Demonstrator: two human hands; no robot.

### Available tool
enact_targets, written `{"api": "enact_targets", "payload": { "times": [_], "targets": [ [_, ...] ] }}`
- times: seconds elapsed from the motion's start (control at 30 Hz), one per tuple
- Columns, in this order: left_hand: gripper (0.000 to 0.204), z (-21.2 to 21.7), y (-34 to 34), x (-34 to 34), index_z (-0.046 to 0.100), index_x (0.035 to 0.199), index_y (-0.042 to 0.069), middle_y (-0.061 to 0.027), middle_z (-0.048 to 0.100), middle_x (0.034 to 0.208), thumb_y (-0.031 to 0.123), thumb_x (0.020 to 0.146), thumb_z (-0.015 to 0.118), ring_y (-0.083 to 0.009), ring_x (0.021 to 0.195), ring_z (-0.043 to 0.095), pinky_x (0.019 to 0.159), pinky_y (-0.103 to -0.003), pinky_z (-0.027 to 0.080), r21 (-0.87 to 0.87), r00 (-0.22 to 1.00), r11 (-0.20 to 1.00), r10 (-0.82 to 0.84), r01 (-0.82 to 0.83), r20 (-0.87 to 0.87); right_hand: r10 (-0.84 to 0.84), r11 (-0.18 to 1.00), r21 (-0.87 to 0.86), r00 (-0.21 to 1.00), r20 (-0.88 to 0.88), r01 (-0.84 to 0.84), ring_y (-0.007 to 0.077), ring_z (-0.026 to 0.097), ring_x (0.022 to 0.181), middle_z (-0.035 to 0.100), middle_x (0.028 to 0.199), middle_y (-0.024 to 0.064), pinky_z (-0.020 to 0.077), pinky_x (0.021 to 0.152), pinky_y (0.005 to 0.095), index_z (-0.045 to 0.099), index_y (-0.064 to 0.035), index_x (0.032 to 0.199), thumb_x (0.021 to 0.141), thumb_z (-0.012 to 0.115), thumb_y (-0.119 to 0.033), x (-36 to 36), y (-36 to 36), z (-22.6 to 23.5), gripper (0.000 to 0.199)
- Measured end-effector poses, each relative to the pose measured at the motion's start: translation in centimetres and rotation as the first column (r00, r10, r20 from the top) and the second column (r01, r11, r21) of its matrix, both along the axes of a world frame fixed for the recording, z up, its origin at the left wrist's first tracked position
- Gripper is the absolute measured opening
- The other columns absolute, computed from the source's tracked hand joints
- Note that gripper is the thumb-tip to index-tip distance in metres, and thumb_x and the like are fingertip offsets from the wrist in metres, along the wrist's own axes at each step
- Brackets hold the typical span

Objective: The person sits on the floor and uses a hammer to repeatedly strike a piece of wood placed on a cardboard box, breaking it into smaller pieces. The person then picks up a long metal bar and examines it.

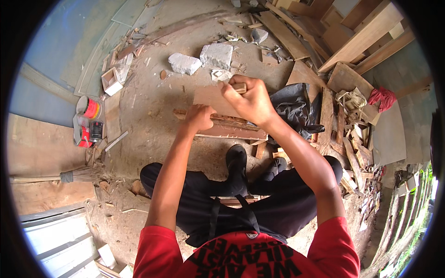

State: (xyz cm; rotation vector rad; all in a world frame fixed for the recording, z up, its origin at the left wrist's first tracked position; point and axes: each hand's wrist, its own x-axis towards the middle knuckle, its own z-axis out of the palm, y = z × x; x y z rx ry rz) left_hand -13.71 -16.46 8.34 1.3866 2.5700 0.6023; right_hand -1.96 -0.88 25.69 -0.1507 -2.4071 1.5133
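My left hand (199, 117) is closed over a rough, splintered strip of wood (232, 119) and presses on it near its left end. Just to the right and a little higher, my right hand (250, 99) makes a fist around a tool with a wooden handle (239, 88). The handle's end pokes out past the thumb; the rest of the tool is mostly hidden by the hand, so its kind cannot be told. Below the strip lies a reddish-brown wooden block (232, 132) with a ragged, chipped edge. A flat brown board (208, 96) shows behind my hands.
Two whitish stone blocks (216, 55) sit farther out. A crumpled black plastic bag (294, 106) lies right of my right hand, beside scrap wood (357, 148). Paint cans (88, 107) and a broom (81, 175) are at the left. My shoes (236, 162) are close to the block.
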Motion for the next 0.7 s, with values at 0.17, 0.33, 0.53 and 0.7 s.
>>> {"api": "enact_targets", "payload": {
  "times": [0.17, 0.33, 0.53, 0.7],
  "targets": [
    [0.039, 0.8, 1.1, -0.2, 0.076, 0.102, 0.013, -0.0164, 0.072, 0.103, 0.005, 0.066, 0.061, -0.0350, 0.096, 0.068, 0.086, -0.045, 0.055, -0.113, 0.998, 0.992, 0.063, -0.061, 0.016, -0.267, 0.899, -0.419, 0.918, -0.294, 0.127, 0.0049, 0.042, 0.052, 0.047, 0.061, -0.0053, 0.0326, 0.044, 0.0242, 0.059, -0.0048, 0.077, 0.094, 0.053, -0.008, 3.4, 7.9, -0.7, 0.018],
    [0.045, 1.4, 2.0, -1.4, 0.074, 0.111, 0.015, -0.0167, 0.071, 0.112, 0.002, 0.070, 0.060, -0.0336, 0.105, 0.067, 0.092, -0.044, 0.054, -0.193, 0.983, 0.979, 0.096, -0.065, 0.155, -0.432, 0.705, -0.701, 0.852, -0.297, 0.113, 0.0089, 0.029, 0.043, 0.034, 0.053, -0.0016, 0.0252, 0.041, 0.0277, 0.042, -0.0107, 0.067, 0.096, 0.051, -0.012, 8.6, 14.0, -2.9, 0.031],
    [0.044, 2.7, 2.2, 0.8, 0.073, 0.111, 0.012, -0.0180, 0.068, 0.117, 0.001, 0.072, 0.057, -0.0319, 0.109, 0.066, 0.093, -0.043, 0.053, -0.281, 0.974, 0.953, 0.159, -0.109, 0.161, -0.542, 0.528, -0.830, 0.824, -0.166, 0.180, 0.0104, 0.027, 0.042, 0.031, 0.052, -0.0021, 0.0250, 0.042, 0.0276, 0.036, -0.0128, 0.065, 0.097, 0.053, -0.021, 13.8, 19.3, -4.3, 0.037],
    [0.051, -2.3, -0.1, 5.2, 0.070, 0.121, 0.013, -0.0115, 0.068, 0.123, 0.000, 0.072, 0.065, -0.0256, 0.108, 0.068, 0.098, -0.039, 0.050, -0.070, 0.976, 0.983, 0.158, -0.170, -0.150, -0.502, 0.629, -0.755, 0.839, -0.211, 0.187, 0.0090, 0.029, 0.043, 0.033, 0.052, -0.0012, 0.0254, 0.043, 0.0277, 0.038, -0.0106, 0.065, 0.097, 0.053, -0.014, 14.9, 20.3, -4.5, 0.035]
  ]
}}
